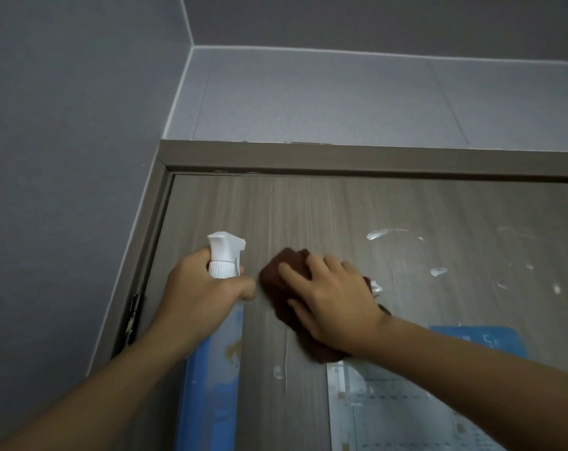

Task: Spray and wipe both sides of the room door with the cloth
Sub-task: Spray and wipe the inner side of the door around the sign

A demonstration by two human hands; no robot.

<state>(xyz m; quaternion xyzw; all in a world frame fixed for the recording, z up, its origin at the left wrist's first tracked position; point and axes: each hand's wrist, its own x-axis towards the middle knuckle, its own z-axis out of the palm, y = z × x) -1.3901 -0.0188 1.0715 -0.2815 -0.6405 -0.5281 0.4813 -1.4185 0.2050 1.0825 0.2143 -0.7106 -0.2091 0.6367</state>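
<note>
1. Up near the top of the door (324, 206), my right hand (337, 307) lies flat with fingers spread, pressing the brown cloth (276, 278) against the wood.
2. My left hand (201, 291) is curled round the neck of the white spray bottle (224, 255), just left of the cloth.
3. White foam streaks (378, 234) sit to the right; blue papers (481, 340) hang below.
</note>
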